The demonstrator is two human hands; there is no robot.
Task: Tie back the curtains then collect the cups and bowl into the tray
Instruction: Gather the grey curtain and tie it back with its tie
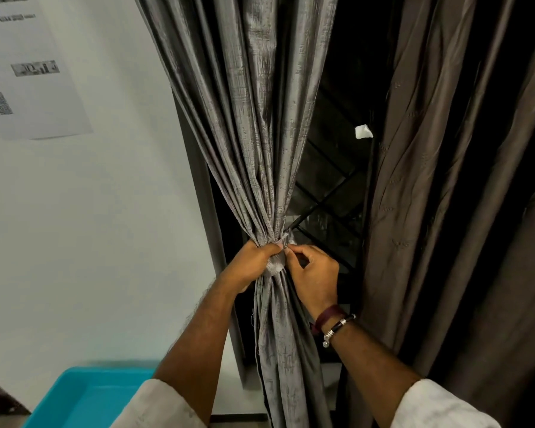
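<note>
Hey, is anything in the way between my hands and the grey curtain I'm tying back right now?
No. The left hand already grips the gathered grey curtain, and the right hand pinches the tie band at the same bunch. Nothing visible lies between them.

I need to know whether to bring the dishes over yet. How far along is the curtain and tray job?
Nothing looks finished yet. In hand: the left hand grips the gathered grey curtain while the right hand pinches the tie-back at the bunch. Left: the brown curtain hangs loose, and the visible part of the blue tray holds no cups or bowl; none are in view.
</note>
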